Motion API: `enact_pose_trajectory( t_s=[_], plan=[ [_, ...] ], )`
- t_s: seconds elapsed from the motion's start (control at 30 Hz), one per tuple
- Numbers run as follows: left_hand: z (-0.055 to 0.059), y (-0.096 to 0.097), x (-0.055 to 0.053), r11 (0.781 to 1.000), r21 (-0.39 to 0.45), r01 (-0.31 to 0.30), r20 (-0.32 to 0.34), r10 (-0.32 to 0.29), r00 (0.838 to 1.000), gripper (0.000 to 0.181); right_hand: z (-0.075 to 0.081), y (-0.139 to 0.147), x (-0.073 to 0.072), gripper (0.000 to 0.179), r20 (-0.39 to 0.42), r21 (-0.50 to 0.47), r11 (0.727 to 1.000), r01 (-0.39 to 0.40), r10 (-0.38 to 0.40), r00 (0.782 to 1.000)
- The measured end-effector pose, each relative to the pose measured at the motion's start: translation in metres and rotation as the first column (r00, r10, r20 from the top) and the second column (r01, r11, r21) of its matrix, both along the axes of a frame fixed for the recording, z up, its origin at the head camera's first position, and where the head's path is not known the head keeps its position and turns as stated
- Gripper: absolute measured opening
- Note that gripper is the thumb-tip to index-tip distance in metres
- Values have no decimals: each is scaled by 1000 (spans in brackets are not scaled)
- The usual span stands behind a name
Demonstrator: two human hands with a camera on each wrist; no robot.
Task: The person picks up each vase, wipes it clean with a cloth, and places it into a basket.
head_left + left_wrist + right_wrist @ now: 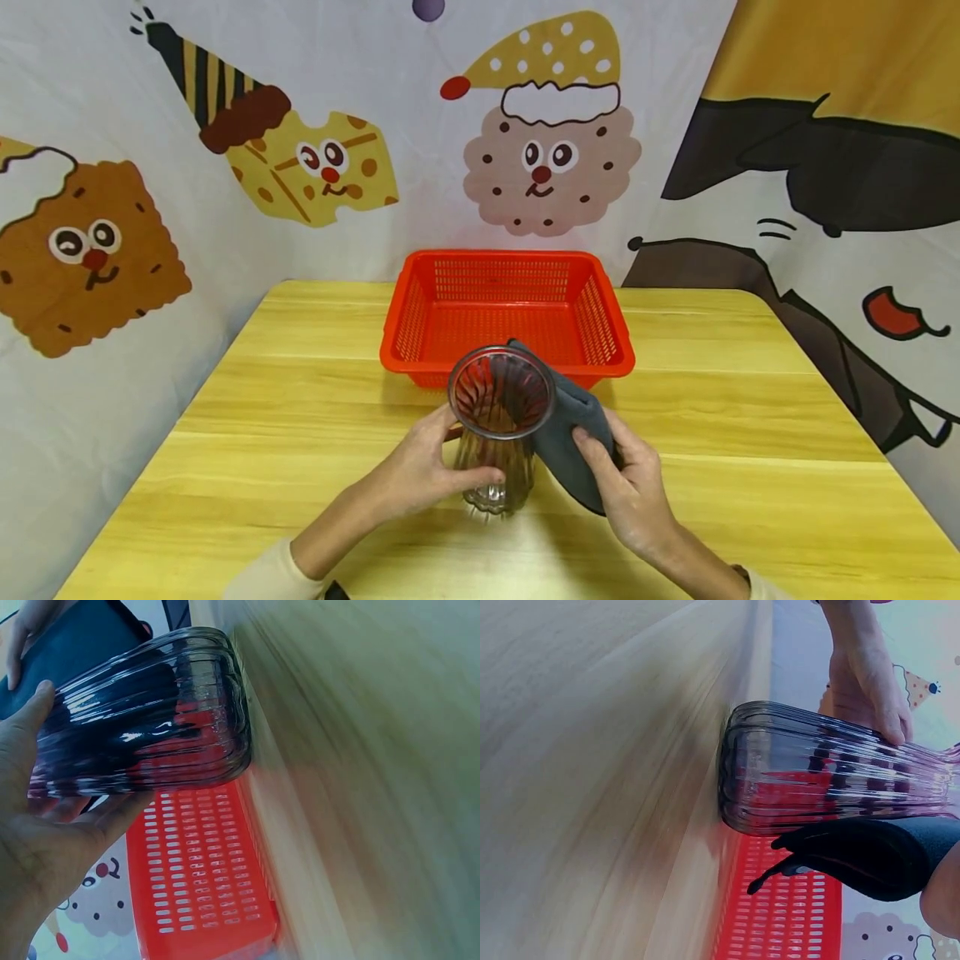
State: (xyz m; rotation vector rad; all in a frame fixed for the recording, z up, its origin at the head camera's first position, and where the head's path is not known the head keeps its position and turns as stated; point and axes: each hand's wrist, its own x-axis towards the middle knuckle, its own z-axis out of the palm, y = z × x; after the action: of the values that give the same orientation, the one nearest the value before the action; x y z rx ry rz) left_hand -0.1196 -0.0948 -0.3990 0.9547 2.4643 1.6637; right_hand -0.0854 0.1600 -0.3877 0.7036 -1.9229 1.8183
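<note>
A ribbed, smoky glass vase (495, 471) with a flared rim stands on the wooden table, its mouth tipped toward the head camera. My left hand (427, 467) grips it from the left, thumb across the near side and fingers behind, as the left wrist view of the vase (150, 720) also shows. In my right hand (633, 483) a folded dark grey cloth (570, 442) is pinched between thumb and fingers. The cloth lies along the vase's right side, its upper end behind the rim. In the right wrist view the folded cloth (870, 859) runs right beside the glass (817, 772).
Just behind the vase sits a red plastic basket (393, 333) with perforated walls. The light wood table (285, 400) reaches back to a cloth backdrop (427, 167) printed with cartoon biscuits and cheese.
</note>
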Motion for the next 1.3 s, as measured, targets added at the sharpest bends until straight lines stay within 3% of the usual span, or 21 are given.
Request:
enact_pose_trajectory(
  t_s=[0.4,0.63,0.97,1.3],
  plan=[
    [2,1,-4,1000,-22,-13,-26,13,1000,80,-2,0,-1,46,-31,94,995,-23,26,999],
    [1,0,-3,1000,-24,-17,-30,16,999,81,-7,0,1,48,69,191,980,-51,39,997],
    [-1,1,-3,1000,-21,-19,-60,18,998,82,-15,4,-2,58,25,208,970,-128,126,992],
    [-1,0,-4,999,-30,-18,-68,16,998,84,-20,6,-4,61,-55,208,970,-123,137,989]
  ],
)
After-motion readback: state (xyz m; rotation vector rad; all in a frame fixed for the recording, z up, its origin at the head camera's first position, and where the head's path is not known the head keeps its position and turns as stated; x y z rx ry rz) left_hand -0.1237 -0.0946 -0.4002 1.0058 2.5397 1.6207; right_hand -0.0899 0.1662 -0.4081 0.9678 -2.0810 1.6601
